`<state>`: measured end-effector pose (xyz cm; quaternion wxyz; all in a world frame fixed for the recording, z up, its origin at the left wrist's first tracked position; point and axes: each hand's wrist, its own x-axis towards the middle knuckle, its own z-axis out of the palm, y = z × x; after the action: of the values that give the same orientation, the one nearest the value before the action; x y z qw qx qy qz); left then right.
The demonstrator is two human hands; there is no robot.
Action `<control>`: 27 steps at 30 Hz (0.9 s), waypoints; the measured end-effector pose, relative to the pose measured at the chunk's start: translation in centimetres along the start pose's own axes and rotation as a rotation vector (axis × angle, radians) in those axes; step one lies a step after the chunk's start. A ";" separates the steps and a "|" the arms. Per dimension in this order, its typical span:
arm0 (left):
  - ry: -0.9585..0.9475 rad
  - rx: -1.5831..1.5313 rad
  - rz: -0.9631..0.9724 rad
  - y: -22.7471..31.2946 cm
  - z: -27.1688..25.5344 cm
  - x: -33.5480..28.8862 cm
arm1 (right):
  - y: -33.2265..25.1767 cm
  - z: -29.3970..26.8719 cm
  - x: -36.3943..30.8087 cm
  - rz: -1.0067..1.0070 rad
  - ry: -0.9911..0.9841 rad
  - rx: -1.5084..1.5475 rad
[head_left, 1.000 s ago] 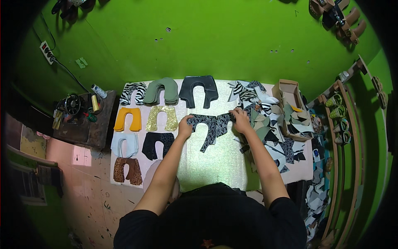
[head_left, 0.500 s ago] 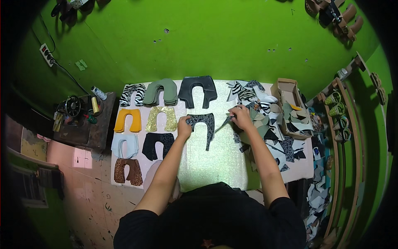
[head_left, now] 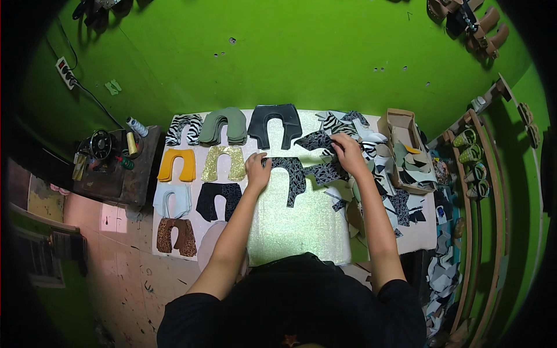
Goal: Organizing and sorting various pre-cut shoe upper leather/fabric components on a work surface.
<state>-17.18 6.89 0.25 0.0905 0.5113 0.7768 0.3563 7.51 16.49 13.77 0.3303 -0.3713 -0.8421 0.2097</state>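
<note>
A black-and-grey patterned U-shaped piece is at the middle of the table. My left hand is closed on its upper left edge. My right hand, to the right of it, pinches a leftover scrap of the same patterned material. The scrap spreads to the left of my fingers, and its lower part comes close to the U-shaped piece. Beyond my hands lies a stack of large black U-shaped pieces.
To the left lie stacks of U-shaped pieces: zebra, green, yellow, gold glitter, white, black and leopard. A heap of offcuts and a cardboard box stand right. A sewing machine is far left.
My right hand has moved slightly up and right, and the patterned scrap now shows spread out beside it. The U-shaped piece has shifted slightly right; my left hand stays at its edge.
</note>
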 end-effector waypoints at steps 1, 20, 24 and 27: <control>0.003 0.003 -0.003 0.2 -0.3 0.4 | -0.7 -0.1 0.2 -0.041 -0.043 0.004; -0.538 -1.028 -0.294 2.0 -4.4 -4.0 | -2.1 5.9 -0.5 0.071 -0.719 0.144; -0.374 -0.959 -0.349 0.3 -4.3 -4.4 | 0.1 6.9 -1.4 0.117 -0.827 0.045; -0.253 -0.910 -0.412 -1.6 -4.5 -4.4 | 0.5 7.4 -2.0 0.219 -0.812 0.060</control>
<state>-18.58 0.64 1.47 0.4655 0.2955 0.6106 0.5685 3.47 14.52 7.53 -0.0422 -0.3360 -0.8529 0.3974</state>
